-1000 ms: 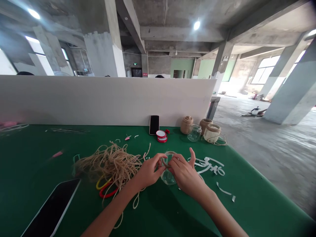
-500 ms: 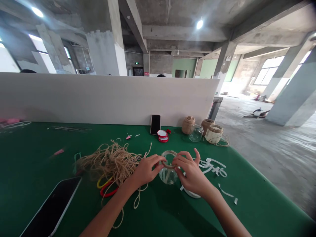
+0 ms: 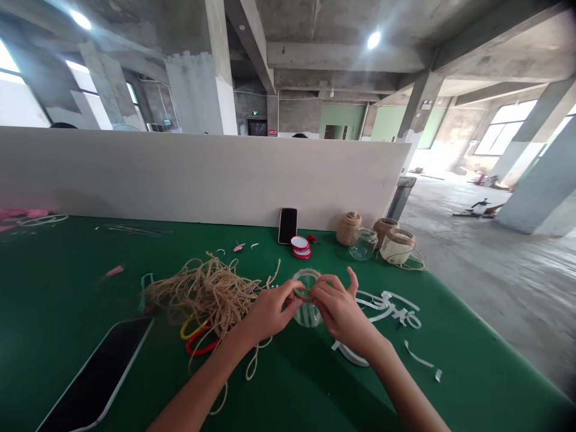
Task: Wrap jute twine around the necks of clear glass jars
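Note:
A small clear glass jar (image 3: 307, 311) stands on the green table (image 3: 67, 300) between my hands, with twine around its neck. My left hand (image 3: 269, 311) pinches the twine at the jar's rim from the left. My right hand (image 3: 342, 312) is closed on the rim and twine from the right, thumb raised. A tangled heap of jute twine (image 3: 209, 294) lies just left of my left hand, with strands trailing toward me.
Red and yellow rings (image 3: 198, 339) lie under the twine. A dark phone (image 3: 96, 378) lies at front left, another phone (image 3: 287, 225) leans on the white partition. Red-white lids (image 3: 300, 246), twine-wrapped jars (image 3: 398, 245), a bare jar (image 3: 362, 243), white paper strips (image 3: 391, 303) lie right.
Both hands stay at the jar's rim and have shifted slightly along it; the jar now stands upright after being tilted a second ago. The view has drifted a little.

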The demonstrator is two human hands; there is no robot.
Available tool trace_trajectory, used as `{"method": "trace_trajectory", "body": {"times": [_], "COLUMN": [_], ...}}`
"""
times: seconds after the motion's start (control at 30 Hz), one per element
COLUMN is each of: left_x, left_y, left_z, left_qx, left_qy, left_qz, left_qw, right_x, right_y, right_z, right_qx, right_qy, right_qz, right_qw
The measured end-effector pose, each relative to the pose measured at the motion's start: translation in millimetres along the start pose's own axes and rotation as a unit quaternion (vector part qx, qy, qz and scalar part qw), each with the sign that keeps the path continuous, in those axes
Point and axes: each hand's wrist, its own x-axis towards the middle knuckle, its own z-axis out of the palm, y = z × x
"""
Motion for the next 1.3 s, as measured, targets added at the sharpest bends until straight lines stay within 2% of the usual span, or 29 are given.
{"method": "trace_trajectory", "body": {"times": [0.17, 0.33, 0.6, 0.8, 1.17, 1.3], "left_x": [-1, 0, 3, 4, 3, 0], "left_y": [-6, -13, -12, -8, -4, -6], "left_z": [-8.1, -6.7, 0.1, 1.5, 6.9, 6.3], "left_qx": [0.041, 0.059, 0.056, 0.040, 0.006, 0.023], "left_qy": [-0.006, 0.000, 0.023, 0.028, 0.031, 0.031], "left_qz": [0.031, 0.030, 0.022, 0.024, 0.012, 0.022], "left_qw": [0.999, 0.998, 0.998, 0.999, 0.999, 0.999], "right_x": [-5, -6, -3, 0, -3, -6], "right_y": [11, 17, 6, -4, -1, 0], "right_z": [4, 5, 6, 16, 16, 14], "right_qx": [0.040, 0.063, 0.044, 0.050, 0.109, 0.137], "right_qy": [0.010, 0.010, 0.066, 0.055, 0.055, 0.034], "right_qz": [0.015, 0.034, 0.050, 0.038, 0.069, 0.067], "right_qw": [0.999, 0.997, 0.996, 0.996, 0.990, 0.988]}}
